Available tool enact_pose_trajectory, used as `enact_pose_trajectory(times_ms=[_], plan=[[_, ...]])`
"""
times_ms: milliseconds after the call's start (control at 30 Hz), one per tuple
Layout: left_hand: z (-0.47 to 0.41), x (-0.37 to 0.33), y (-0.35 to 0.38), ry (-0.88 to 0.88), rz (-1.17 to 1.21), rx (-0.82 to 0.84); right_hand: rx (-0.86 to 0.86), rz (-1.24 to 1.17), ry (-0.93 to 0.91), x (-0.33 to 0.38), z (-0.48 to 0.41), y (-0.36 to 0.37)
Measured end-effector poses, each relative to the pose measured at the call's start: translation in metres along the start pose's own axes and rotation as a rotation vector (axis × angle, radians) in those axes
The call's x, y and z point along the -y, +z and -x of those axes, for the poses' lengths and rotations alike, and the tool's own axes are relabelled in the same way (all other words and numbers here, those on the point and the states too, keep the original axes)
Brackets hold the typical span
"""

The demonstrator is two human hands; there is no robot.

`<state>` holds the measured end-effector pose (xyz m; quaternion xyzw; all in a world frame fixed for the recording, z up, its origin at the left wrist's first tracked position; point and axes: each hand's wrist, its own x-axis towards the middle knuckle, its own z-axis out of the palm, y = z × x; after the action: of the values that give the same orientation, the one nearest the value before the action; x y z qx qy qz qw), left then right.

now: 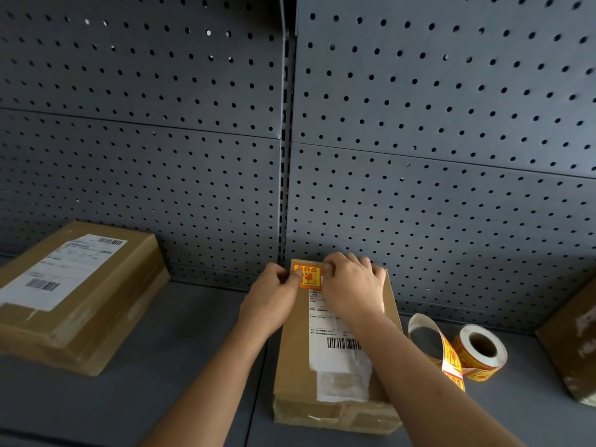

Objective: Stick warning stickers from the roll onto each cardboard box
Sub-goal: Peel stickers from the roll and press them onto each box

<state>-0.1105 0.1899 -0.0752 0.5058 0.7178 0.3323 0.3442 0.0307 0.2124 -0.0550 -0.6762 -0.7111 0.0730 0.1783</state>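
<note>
Status: the middle box [295,366] is getting its sticker [307,277] now. The red/yellow label sits on the far end of the box top, just above the white shipping label [335,337]. It looks laid on but probably not rubbed down yet, since both hands are at its edges.

Left box [80,295]: the top shows only a shipping label, no warning sticker visible, so I'd count it as to do. Right box [574,343]: mostly out of frame, can't tell whether it's stickered. My estimate is one box nearly done and at least one left, maybe two.

Hands:
- Left hand [274,298]: loosely curled, thumb tip on the sticker's left edge. Can't tell if it's pinching that edge or pressing it flat.
- Right hand [351,285]: fingers spread over the far end of the box, one fingertip on the sticker's upper right corner. It's pressing, not gripping.
- The sticker lies between the two hands and touches both. The right forearm crosses over the shipping label.

Supply: the roll [480,353] lies on its side on the shelf [161,382], just right of the middle box and clear of both hands. A loose tail of backing strip [422,327] curls up off it towards the box, with more stickers visible on the lower run. Plenty of stock left on the core.

Next, as I read it: smooth this one down, then go to the roll on the right for the next peel, and then to the left box, which sits well apart on the other side.
</note>
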Motion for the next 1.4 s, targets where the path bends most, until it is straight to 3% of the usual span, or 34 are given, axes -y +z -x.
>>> enact_pose_trajectory(times_ms=[367,467,567,700,1033,1400], plan=[[0.053,0.004,-0.024,0.022,0.151,0.064,-0.110,-0.420,0.082,-0.045,0.023,-0.055],[0.077,0.012,-0.028,0.009,0.254,0.158,0.015,-0.534,0.203,-0.070,0.052,-0.063],[0.090,0.020,-0.024,0.015,0.286,0.243,0.250,-0.715,0.322,-0.078,0.080,-0.060],[0.098,0.023,-0.020,0.086,0.226,0.209,0.415,-0.752,0.357,-0.082,0.099,-0.048],[0.118,0.028,-0.016,0.381,0.327,0.105,0.165,-0.970,0.125,-0.090,0.128,-0.058],[0.116,0.082,0.025,0.446,0.238,-0.032,0.127,-0.786,0.152,-0.100,0.161,-0.010]])
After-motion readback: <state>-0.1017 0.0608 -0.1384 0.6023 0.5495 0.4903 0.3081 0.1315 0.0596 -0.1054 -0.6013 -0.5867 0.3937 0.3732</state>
